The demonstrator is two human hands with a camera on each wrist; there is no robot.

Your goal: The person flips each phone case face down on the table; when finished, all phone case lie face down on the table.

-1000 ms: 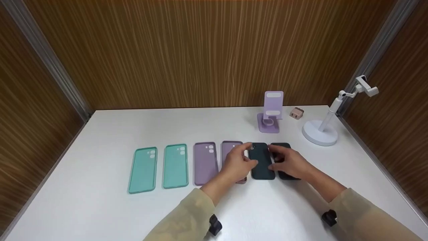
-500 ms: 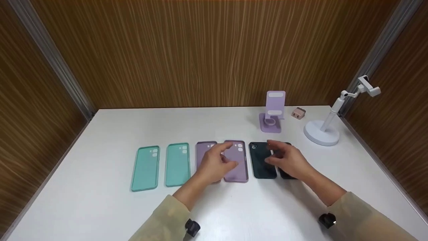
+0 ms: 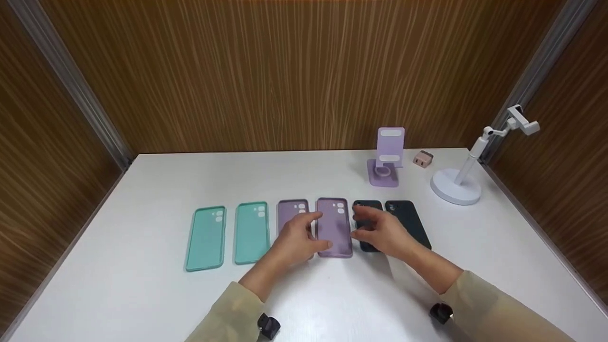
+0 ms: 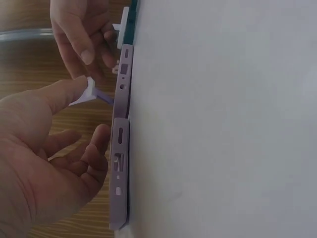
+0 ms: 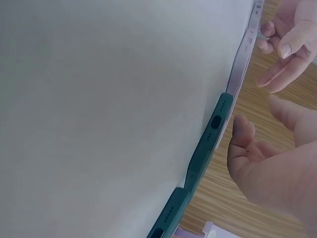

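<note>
Phone cases lie in a row on the white table in the head view. My left hand (image 3: 293, 240) hovers over the left purple case (image 3: 287, 211), its thumb and fingers spread at the left side of the other purple case (image 3: 335, 230). Across that case, my right hand (image 3: 384, 232) hangs above the left dark case (image 3: 372, 204), fingertips near the purple case's right edge. Neither hand holds anything. Farther right lies the second dark case (image 3: 412, 222). The left wrist view shows the purple cases' port ends (image 4: 120, 163); a dark green case (image 5: 207, 139) appears beside my right hand.
Two teal cases (image 3: 205, 240) (image 3: 251, 232) continue the row to the left. Behind the dark cases stand a purple phone stand (image 3: 390, 147) and a small pink charger plug (image 3: 422, 159). A white stand with a round base (image 3: 456, 187) rises at the right.
My left hand has left the left dark case and moved left to the purple cases. My right hand followed leftward, uncovering the right dark case. The cases stay in their places.
</note>
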